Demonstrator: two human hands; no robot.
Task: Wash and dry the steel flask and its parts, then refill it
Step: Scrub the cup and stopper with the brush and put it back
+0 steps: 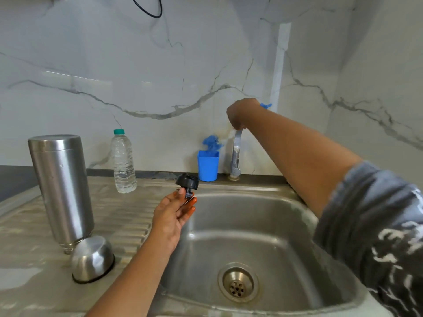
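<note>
- The left grip pinches the black stopper by its narrow stem, thumb against fingertips. The broad cap stands clear above the grip, probably so water can reach all round it.
- This grip holds the stopper over the near-left rim of the sink, so drips should fall into the basin.
- The right grip, up and across from the left one, curls over the top of the tap, seemingly to work it. No water shows below it.
- The steel flask stands well left of the left grip, mouth down and tilted on the ribbed bench, likely draining.
- Its steel cup sits rim-down just beside the flask's mouth, also to shed water.
- A water bottle stands beyond the left grip, perhaps for the refill.
</note>
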